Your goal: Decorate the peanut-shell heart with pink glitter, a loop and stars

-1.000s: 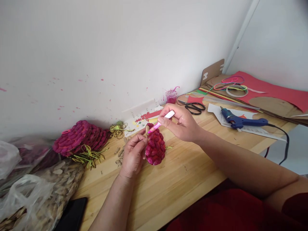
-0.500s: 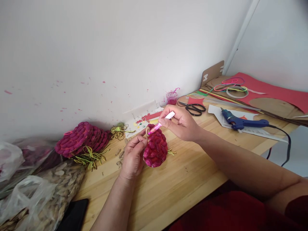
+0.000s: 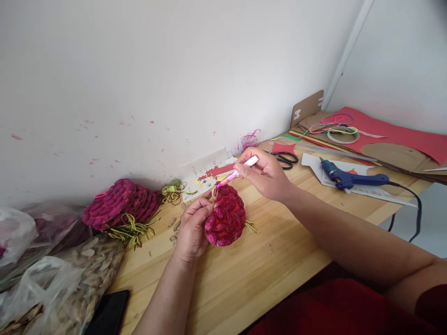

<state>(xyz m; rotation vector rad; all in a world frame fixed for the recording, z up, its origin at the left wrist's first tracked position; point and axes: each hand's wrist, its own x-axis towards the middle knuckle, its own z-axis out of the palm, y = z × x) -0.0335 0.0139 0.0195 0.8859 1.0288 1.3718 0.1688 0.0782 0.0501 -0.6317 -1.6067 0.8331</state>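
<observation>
My left hand (image 3: 193, 228) grips the left edge of a round disc (image 3: 226, 216) covered with peanut shells painted magenta, tilted up above the table. Unpainted tan shows on a shell (image 3: 214, 194) near its upper left rim, and green-yellow strings (image 3: 250, 226) stick out from its right side. Between the thumb and fingers of my right hand (image 3: 263, 174) is a white-handled paintbrush (image 3: 240, 171), stained pink toward its tip. That tip touches the disc's top edge by the tan shell.
Stacked magenta discs (image 3: 118, 202), loose peanuts (image 3: 172, 223) and a bag of peanut shells (image 3: 94, 265) lie left. A phone-like black slab (image 3: 108, 311) sits at the front. Scissors (image 3: 288, 159), a blue glue gun (image 3: 352, 178) with its cord, and red paper (image 3: 401, 135) lie right.
The disc has turned a little to face me more. The brush tip has moved slightly up along its top edge, and my right hand has shifted a little right.
</observation>
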